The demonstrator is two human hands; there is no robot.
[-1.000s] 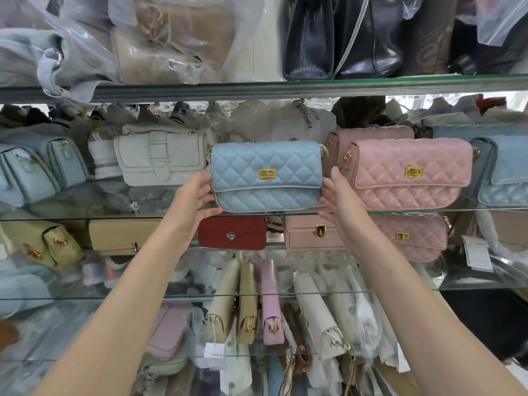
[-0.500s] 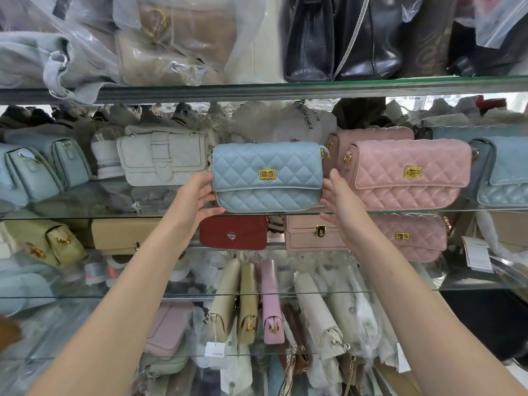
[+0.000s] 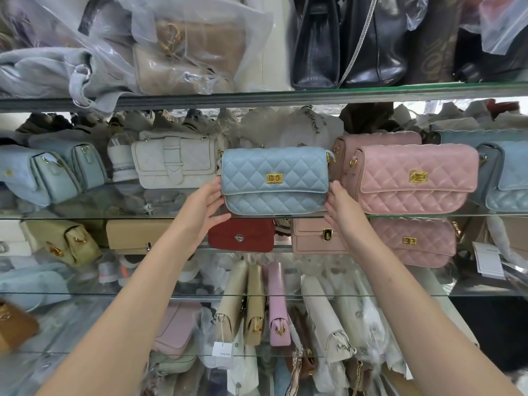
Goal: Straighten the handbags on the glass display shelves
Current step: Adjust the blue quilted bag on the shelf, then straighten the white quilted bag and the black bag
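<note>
The left hand (image 3: 204, 208) and right hand (image 3: 341, 208) press straight fingers against the blue bag (image 3: 274, 181) between them, squaring it. Next, probably: let go gently.

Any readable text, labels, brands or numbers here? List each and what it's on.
Nothing reads cleanly enough to quote.
Black marker handwriting on white wrapping: illegible.
Print on white hang tag: too small.
Print on white paper label: too small.
Gold lettering on brown bag: partial, unreadable.
</note>
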